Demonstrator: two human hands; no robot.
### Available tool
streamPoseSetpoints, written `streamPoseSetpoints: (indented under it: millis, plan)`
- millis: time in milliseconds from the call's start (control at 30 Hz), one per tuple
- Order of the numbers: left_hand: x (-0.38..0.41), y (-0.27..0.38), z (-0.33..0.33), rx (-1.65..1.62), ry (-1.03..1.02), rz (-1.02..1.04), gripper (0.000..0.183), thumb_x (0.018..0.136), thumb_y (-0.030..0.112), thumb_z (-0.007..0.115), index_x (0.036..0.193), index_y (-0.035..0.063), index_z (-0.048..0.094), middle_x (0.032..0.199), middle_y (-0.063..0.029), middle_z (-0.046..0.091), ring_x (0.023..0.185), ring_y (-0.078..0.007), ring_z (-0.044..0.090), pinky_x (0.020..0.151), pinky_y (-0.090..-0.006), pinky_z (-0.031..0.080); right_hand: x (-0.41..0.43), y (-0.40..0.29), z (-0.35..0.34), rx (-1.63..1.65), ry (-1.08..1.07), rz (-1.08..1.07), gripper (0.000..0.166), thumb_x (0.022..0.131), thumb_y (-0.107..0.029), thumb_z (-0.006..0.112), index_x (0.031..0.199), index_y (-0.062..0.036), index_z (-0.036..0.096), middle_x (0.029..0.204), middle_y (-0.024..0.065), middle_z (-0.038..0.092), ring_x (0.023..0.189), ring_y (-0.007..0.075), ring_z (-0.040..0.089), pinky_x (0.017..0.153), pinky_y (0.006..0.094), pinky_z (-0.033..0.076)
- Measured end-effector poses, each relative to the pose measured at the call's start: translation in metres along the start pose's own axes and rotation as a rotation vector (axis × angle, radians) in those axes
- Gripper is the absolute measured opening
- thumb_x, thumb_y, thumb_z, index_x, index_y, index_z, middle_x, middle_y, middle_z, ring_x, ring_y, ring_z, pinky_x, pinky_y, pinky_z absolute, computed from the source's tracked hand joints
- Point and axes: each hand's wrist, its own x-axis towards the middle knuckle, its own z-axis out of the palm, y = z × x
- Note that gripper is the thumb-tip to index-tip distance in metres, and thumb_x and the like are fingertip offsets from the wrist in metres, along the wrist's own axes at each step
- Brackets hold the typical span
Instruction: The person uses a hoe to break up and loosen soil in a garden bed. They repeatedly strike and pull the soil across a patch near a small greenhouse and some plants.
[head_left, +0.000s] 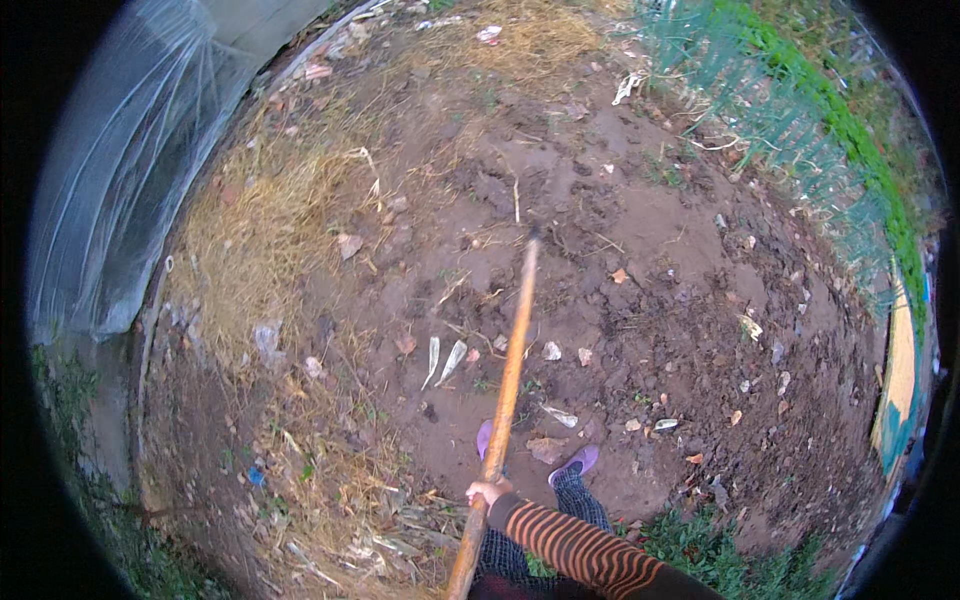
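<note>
My right hand (489, 491), at the end of an orange-and-black striped sleeve, is closed around a long wooden handle (512, 360) at the bottom centre. The handle runs from the lower edge up towards the middle of the picture, where its far end narrows to a dark, blurred tip over brown soil (637, 225). Whether a tool head is fixed there cannot be made out. My left hand is out of view. Two purple shoes (581, 459) stand on the soil on either side of the handle.
Dry straw (255, 232) lies at the left, beside clear plastic sheeting (135, 187). Green onion plants (772, 112) grow at the upper right. A board (898, 360) lies at the right edge. Low green plants (697, 547) grow at the lower right.
</note>
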Motion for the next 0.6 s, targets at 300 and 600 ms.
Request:
streamPoseSetpoints:
  millis: [300, 600]
  plan:
    - [0.057, 0.04, -0.058, 0.058, -0.021, 0.137, 0.031, 0.073, 0.031, 0.051, 0.098, 0.0117, 0.048, 0.061, -0.0111, 0.052, 0.042, -0.0242, 0.043, 0.04, -0.034, 0.036, -0.058, -0.079, -0.01, 0.279, -0.081, -0.121, 0.025, 0.057, 0.008, 0.058, 0.072, -0.0045, 0.042, 0.058, 0.0082, 0.049, 0.05, 0.0198, 0.051, 0.049, 0.0321, 0.044]
    - [0.059, 0.112, -0.167, 0.549, -0.127, 0.358, 0.045, 0.067, 0.023, 0.054, 0.108, 0.0107, 0.04, 0.056, -0.0144, 0.05, 0.04, -0.0275, 0.045, 0.038, -0.037, 0.037, -0.047, -0.024, -0.034, 0.333, -0.219, 0.156, 0.017, 0.061, -0.007, 0.066, 0.067, -0.0031, 0.051, 0.061, 0.0076, 0.053, 0.055, 0.0185, 0.054, 0.054, 0.0325, 0.046]
